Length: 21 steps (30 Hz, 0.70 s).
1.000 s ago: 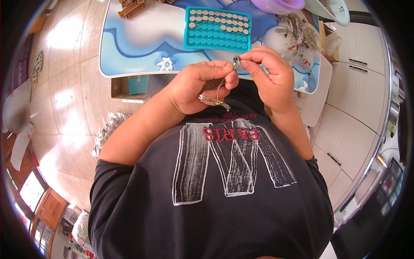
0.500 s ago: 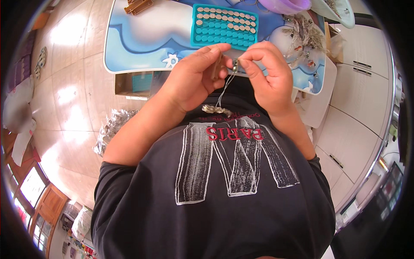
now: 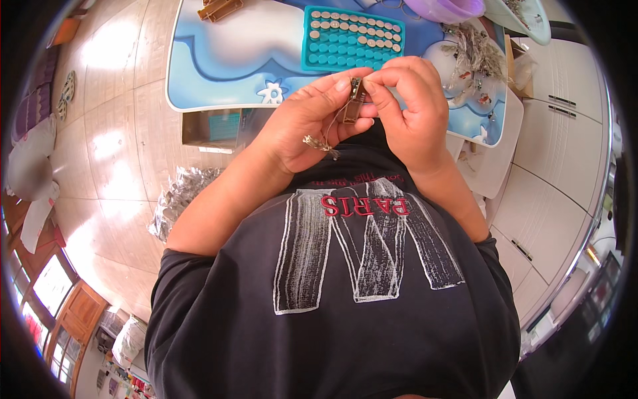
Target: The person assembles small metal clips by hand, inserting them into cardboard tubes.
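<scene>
Pinching a small brown clip [image 3: 355, 100] between left hand [image 3: 311, 123] and right hand [image 3: 409, 110] fingertips just near the blue table [image 3: 219, 60], risking a slip that drops the dangling wire [image 3: 319, 143].

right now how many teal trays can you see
2. One teal tray lies on the blue table, part-filled with small round discs, just beyond the hands. A second teal tray sits on the shelf under the table edge, partly hidden; others may be out of sight.

I see a teal tray [image 3: 345, 50] with silvery discs on the blue-and-white table [image 3: 226, 53]; beside the tray, a purple bowl [image 3: 452, 8].
</scene>
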Available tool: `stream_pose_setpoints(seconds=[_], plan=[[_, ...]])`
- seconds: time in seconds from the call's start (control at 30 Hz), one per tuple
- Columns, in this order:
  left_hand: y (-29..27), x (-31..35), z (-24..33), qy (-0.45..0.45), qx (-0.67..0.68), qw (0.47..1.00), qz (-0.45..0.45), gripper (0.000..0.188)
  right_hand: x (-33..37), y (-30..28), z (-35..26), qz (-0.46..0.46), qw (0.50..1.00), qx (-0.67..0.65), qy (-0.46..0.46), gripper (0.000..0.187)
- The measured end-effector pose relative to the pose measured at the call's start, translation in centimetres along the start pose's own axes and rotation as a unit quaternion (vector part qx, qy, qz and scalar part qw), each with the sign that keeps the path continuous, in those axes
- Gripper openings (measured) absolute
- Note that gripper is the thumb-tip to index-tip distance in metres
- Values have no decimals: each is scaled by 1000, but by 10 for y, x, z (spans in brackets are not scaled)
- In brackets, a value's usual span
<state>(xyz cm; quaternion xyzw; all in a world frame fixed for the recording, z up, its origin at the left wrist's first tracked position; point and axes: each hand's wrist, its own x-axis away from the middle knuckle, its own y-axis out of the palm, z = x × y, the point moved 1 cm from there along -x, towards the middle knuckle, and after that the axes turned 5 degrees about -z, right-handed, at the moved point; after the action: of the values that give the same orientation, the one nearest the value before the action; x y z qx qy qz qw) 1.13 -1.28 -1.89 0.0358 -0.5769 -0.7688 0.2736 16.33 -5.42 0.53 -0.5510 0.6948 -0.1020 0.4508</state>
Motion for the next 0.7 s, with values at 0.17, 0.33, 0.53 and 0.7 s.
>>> stream_pose_setpoints(seconds=[0.17,0.33,0.53,0.7], plan=[[0,0,0,5,-32,999,15,34,-4,-2,-3,-12,998,51,-32,11],[5,1,-1,15,-103,994,42,36,-7,-4,-2,-38,990,112,-77,11],[1,1,1,27,-180,981,64,33,-2,1,0,-64,996,55,-32,11],[6,1,2,76,-175,973,134,26,4,0,-10,-33,997,30,64,23]])
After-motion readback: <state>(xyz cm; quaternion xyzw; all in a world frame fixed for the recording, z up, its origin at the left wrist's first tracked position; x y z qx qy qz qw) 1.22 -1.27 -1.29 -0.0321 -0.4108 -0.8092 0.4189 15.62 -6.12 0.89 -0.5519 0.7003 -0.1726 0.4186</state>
